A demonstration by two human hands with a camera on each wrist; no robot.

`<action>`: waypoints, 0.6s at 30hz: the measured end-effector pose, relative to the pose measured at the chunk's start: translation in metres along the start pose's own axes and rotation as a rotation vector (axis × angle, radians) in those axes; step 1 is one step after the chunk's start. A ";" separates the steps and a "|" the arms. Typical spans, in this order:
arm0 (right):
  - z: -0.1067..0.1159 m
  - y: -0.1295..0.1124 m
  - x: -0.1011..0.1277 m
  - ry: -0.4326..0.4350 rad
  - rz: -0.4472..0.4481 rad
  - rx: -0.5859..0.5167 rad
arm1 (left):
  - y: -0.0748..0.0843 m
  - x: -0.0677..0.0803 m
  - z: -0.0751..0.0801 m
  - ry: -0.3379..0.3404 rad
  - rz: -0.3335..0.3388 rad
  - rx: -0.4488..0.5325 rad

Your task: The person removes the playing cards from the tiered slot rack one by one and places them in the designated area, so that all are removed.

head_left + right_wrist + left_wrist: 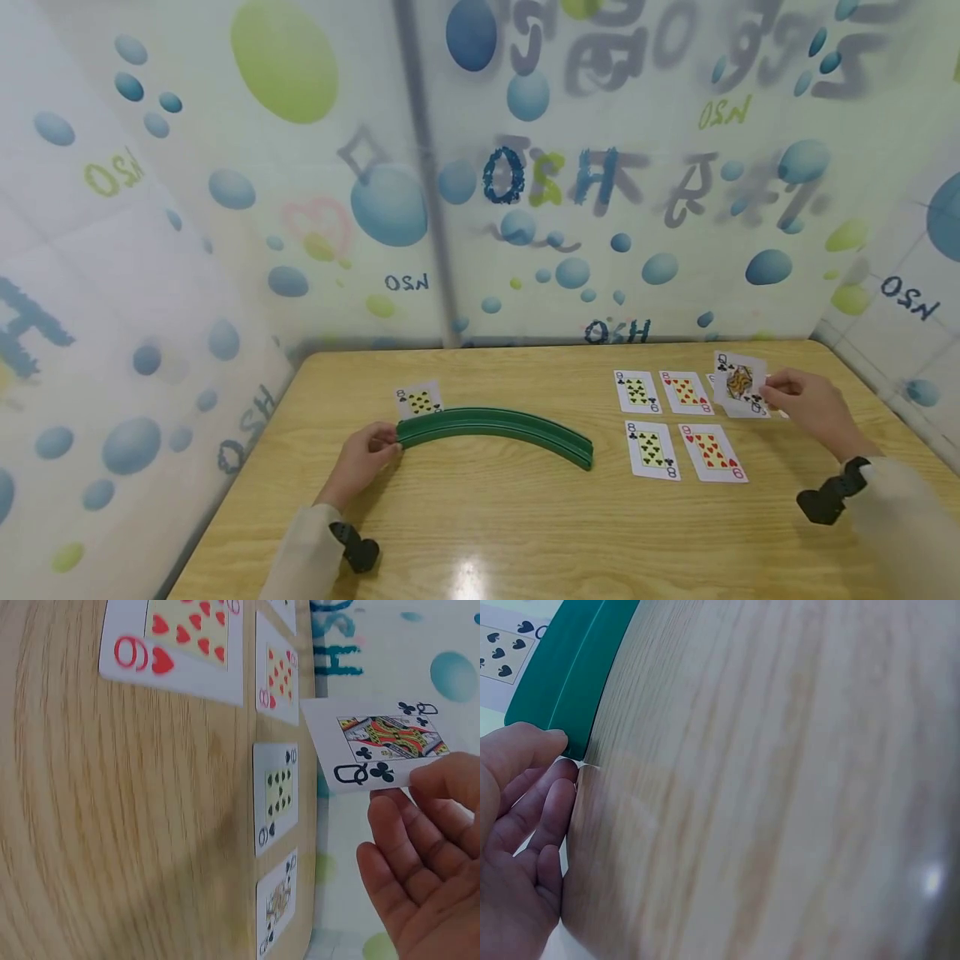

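Observation:
My left hand (pixel 362 460) pinches the left end of a green curved card holder (pixel 495 423) between thumb and fingers, also visible in the left wrist view. A playing card with black spades (pixel 418 400) shows above the holder's left part, its lower portion hidden. On the right, my right hand (pixel 813 408) pinches the queen of clubs (pixel 386 746) by one edge, with thumb on its face. The queen is raised over the back row, covering parts of the cards behind it. The right wrist view shows a card of spades (pixel 275 799) and a face card (pixel 276 904) below it.
In the back row lie the nine of clubs (pixel 637 392) and eight of hearts (pixel 686 392). The eight of clubs (pixel 652 450) and nine of hearts (pixel 713 452) form a front row. A patterned curtain wall (pixel 510 308) rises behind the wooden table (pixel 487 525).

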State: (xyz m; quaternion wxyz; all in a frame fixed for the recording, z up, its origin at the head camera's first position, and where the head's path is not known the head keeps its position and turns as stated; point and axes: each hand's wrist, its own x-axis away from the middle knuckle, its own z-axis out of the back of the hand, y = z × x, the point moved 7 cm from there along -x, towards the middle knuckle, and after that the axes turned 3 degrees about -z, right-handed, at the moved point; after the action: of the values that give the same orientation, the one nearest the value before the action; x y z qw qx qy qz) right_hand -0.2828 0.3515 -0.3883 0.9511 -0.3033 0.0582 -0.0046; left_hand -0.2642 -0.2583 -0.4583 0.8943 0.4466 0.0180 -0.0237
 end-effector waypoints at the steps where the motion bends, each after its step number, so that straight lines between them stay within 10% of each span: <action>1: 0.001 0.003 0.000 -0.015 0.002 0.000 | 0.000 0.000 0.000 -0.001 -0.002 0.002; 18: -0.008 0.058 0.012 -0.304 -0.163 -0.016 | -0.002 0.001 0.000 -0.005 0.011 0.012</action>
State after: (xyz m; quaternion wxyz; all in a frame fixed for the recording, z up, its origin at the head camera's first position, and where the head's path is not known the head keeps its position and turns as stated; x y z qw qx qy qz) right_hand -0.2738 0.3933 -0.4298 0.9429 -0.3120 -0.1109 -0.0352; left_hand -0.2634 -0.2589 -0.4598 0.8918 0.4518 0.0133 -0.0199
